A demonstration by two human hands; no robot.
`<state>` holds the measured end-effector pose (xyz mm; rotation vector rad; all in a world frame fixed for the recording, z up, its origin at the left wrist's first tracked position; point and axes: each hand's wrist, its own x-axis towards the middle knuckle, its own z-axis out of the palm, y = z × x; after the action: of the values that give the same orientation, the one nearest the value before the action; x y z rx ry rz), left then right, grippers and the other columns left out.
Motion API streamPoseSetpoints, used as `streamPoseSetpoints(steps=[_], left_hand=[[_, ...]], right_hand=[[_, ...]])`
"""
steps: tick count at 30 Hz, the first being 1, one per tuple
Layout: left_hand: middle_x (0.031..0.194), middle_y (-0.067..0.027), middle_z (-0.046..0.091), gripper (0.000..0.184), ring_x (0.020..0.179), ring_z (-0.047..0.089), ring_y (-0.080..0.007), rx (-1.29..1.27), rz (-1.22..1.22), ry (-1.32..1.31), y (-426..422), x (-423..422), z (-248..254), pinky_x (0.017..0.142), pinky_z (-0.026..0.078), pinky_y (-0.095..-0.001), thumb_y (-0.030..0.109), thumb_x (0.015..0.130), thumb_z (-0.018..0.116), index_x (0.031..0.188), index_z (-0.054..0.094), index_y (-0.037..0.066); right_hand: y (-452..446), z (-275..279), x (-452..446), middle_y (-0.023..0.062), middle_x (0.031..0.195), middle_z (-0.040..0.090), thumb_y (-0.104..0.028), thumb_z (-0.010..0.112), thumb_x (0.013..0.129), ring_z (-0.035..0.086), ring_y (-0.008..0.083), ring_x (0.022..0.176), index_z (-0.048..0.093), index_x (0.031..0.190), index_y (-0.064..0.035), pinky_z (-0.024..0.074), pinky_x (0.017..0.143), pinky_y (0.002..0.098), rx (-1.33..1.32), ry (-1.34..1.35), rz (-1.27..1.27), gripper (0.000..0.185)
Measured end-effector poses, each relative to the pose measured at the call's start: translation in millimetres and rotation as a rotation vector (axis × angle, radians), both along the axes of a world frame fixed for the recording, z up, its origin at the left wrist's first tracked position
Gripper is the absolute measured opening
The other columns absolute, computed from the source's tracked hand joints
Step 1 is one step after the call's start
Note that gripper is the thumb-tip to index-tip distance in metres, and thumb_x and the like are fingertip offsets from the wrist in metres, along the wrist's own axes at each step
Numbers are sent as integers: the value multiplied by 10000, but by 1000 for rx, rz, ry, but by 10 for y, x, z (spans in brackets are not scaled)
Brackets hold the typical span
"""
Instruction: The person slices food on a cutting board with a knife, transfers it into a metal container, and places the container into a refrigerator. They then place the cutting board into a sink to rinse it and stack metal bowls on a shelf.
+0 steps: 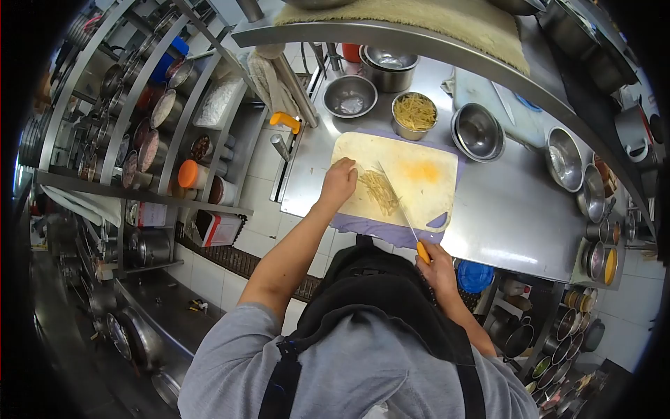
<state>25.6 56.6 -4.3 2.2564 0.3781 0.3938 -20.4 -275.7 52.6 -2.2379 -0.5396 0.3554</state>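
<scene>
At center, our right hand (438, 269) closes around the orange-handled knife (397, 195), its blade beside pale strips (377, 192) on the cutting board (423, 183); our left hand (340, 181) (finger grip unclear) is at the board's left edge.

There is room to pass over the steel table (506, 216) right of the cutting board (419, 195), but metal bowls (479, 131) stand beyond

No legible txt or nos. anywhere.
</scene>
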Motion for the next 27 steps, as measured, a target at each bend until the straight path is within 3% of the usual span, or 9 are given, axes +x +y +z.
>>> streamPoseSetpoints(steps=[5,7,10,14,16,19,21,24,27], left_hand=[[1145,-217,563,289,1133,516,-401,207,-134,-255,-408,80,-73,978,420,-444,70,858,555,1116,570,-60],[1193,-229,524,300,1176,473,-419,370,-146,-202,-584,81,-63,1001,392,-471,70,856,562,1130,564,-52],[1194,-229,539,288,1162,487,-428,242,-215,-267,-747,21,-72,1001,393,-491,74,865,555,1130,572,-40],[1173,-231,564,283,1165,497,-411,270,-136,-312,-549,-113,42,1008,400,-464,127,897,549,1114,583,-53],[1161,-256,575,282,1135,520,-412,71,180,-243,-285,-105,93,999,410,-448,133,917,521,1117,584,-57],[1164,-272,573,293,1122,529,-408,194,249,-180,-33,-172,-10,988,420,-429,137,932,496,1126,573,-69],[1219,-267,543,313,1184,486,-416,176,201,-140,-113,-244,-214,1018,391,-457,151,936,490,1154,560,-63],[1327,-257,448,375,1287,368,-436,424,128,-106,-465,-206,-392,1074,281,-528,166,923,514,1233,508,-45],[1328,-264,447,443,1305,350,-447,269,9,-119,-806,-109,-261,1089,263,-557,214,889,568,1242,506,-46]], right_hand=[[-304,-385,37,181,920,659,-87,652,825,650,294,778,565,1244,-6,511,699,369,151,90,-122,436],[-361,-278,13,104,846,654,-70,659,851,600,152,629,534,1296,-14,488,570,286,278,464,-282,466],[-429,-281,-68,53,839,632,-43,682,841,532,75,579,503,1326,-7,446,504,223,363,548,-321,518],[-586,-446,-162,65,832,636,-23,693,826,541,90,573,485,1330,21,454,505,230,494,529,-372,547],[-615,-414,-151,63,824,634,-1,686,827,547,96,567,459,1349,40,462,504,231,520,633,-459,571],[-612,-543,-150,62,820,633,7,683,830,547,102,556,424,1384,36,466,505,233,490,668,-461,613],[-563,-574,-143,60,816,631,1,687,830,543,103,549,416,1390,38,465,501,234,502,680,-446,624],[-444,-503,-126,54,807,625,-12,692,833,538,104,537,416,1392,38,463,492,237,513,714,-392,626],[-291,-468,-112,47,797,616,-29,693,838,534,103,531,444,1380,25,466,485,240,454,737,-310,599]])
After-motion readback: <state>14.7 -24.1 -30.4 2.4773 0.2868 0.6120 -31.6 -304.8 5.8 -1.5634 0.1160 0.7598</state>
